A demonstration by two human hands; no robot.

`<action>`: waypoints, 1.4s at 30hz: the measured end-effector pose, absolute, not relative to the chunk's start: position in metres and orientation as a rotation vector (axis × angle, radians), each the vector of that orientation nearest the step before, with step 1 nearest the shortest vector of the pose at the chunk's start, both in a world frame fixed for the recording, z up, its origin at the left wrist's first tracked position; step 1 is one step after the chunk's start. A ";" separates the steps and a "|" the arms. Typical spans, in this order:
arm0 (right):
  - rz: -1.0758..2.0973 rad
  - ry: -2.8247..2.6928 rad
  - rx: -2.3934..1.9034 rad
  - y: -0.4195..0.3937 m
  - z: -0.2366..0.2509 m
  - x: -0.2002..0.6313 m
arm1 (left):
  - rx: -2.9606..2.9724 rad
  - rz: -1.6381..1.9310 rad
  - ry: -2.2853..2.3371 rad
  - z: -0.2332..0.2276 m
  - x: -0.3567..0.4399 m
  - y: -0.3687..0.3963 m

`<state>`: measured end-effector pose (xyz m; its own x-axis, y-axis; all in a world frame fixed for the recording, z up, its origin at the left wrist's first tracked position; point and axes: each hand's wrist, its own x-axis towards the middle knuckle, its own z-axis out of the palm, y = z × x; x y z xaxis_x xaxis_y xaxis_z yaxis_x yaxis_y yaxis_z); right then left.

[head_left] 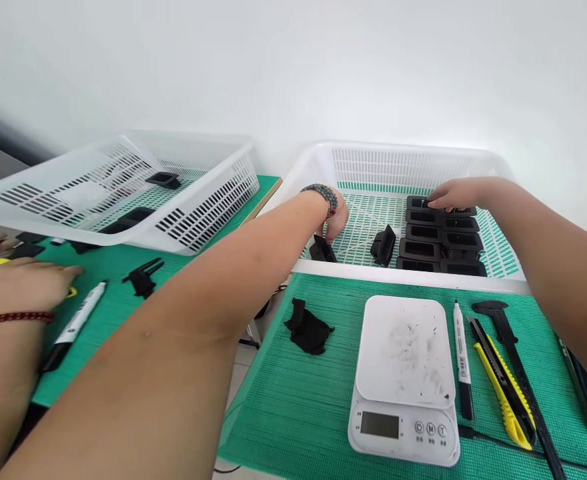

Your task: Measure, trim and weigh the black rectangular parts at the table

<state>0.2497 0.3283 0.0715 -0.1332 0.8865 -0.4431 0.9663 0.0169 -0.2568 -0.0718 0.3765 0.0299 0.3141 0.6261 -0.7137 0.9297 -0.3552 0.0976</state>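
My left hand (334, 220), with a bead bracelet on the wrist, reaches into the white mesh basket (403, 157) and closes on a black plastic part (322, 249) near its front left corner. My right hand (454, 195) rests fingers-down on the far end of a block of black rectangular parts (441, 235) lined up in two columns in the basket. Another black part (384, 245) stands tilted on the basket floor between my hands.
A white digital scale (404, 373), marker (462, 360), yellow utility knife (503, 387), black caliper (516, 373) and black cloth scrap (307, 327) lie on the green mat. A second white basket (123, 193) sits left. Another person's hand (21, 283) rests beside a marker (76, 323).
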 end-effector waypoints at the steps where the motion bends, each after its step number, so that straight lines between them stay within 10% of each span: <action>1: -0.767 2.123 1.952 0.328 0.071 0.250 | 2.039 -0.955 1.395 0.030 -0.068 0.374; 7: -0.802 2.092 1.952 0.324 0.075 0.246 | 2.071 -1.172 1.505 0.035 -0.048 0.360; 35: -0.983 2.540 2.327 0.299 0.092 0.232 | 1.628 1.233 1.333 0.130 -0.043 0.298; 42: -1.254 3.126 2.276 0.219 0.137 0.218 | 0.859 1.247 1.011 0.137 -0.046 0.187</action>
